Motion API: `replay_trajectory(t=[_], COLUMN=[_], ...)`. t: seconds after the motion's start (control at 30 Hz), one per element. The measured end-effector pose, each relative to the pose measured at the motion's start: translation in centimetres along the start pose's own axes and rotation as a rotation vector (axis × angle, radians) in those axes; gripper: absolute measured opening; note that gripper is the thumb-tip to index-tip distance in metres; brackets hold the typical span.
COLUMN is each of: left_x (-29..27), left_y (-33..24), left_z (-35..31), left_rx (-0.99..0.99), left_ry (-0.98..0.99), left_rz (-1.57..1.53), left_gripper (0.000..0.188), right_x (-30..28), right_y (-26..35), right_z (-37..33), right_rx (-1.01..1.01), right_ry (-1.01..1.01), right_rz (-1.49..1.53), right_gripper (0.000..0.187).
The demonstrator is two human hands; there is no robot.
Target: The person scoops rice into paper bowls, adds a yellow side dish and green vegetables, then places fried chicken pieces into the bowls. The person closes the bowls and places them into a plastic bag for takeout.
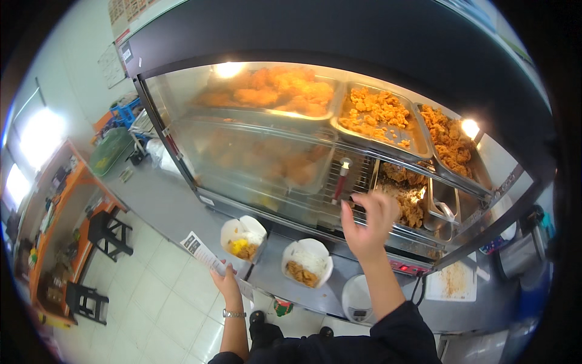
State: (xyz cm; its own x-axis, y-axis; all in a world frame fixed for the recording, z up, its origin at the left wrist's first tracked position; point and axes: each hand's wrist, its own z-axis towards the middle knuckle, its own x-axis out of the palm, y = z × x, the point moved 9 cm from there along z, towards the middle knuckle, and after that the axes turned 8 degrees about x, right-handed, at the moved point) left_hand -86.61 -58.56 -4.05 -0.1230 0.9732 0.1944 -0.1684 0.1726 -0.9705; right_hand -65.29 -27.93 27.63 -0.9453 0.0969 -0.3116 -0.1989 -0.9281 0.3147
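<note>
The left hand (pixel 227 280) is closing on a strip of paper (pixel 203 253), thumb and fingers clamping its edge above the floor, just left of the counter (pixel 151 200). The right hand (pixel 371 224) is rising before the front of the warming cabinet (pixel 339 30), its thumb standing apart from the loosely curling fingers; it is hovering near a red handle (pixel 341 182), and whether they are touching cannot be told. The paper is bearing dark print and blocks, too small to read; a pale label (pixel 126 51) is sitting on the cabinet's upper left corner, and a red display (pixel 403 267) is glowing on its lower edge. Two white boxes are standing open on the counter between the arms: the left box (pixel 242 238) is holding white rice, a yellow portion and brown pieces, while the right box (pixel 307 262) is holding rice and brown pieces, its flaps spreading outward. A white scale (pixel 359 297) is resting beside the right forearm, and a crumb-strewn white board (pixel 451 285) is lying farther right. Inside the cabinet, golden fried pieces (pixel 379 106) are filling metal trays under lit lamps.
</note>
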Motion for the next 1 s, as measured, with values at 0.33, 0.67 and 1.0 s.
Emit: replay_trajectory(t=[0.33,0.67,1.0], left_x=[-18.8,-8.7,0.7], left_y=[-2.0,-8.6,-11.8], left_z=[14.8,15.5,13.5], left_rx=[-0.284,-0.496,-0.545], left_ry=[0.128,0.477,0.711], left_rz=[-0.129,-0.987,-0.997], left_gripper=[0.039,0.069,0.075], right_x=[2.5,-11.9,-22.6], right_y=[0.6,-16.0,-19.3], right_z=[0.5,-2.1,-3.0], right_rx=[-0.249,0.234,0.323], right_ry=[-0.102,0.037,-0.062], right_rz=[-0.563,-1.195,-1.178], right_gripper=[0.016,0.014,0.013])
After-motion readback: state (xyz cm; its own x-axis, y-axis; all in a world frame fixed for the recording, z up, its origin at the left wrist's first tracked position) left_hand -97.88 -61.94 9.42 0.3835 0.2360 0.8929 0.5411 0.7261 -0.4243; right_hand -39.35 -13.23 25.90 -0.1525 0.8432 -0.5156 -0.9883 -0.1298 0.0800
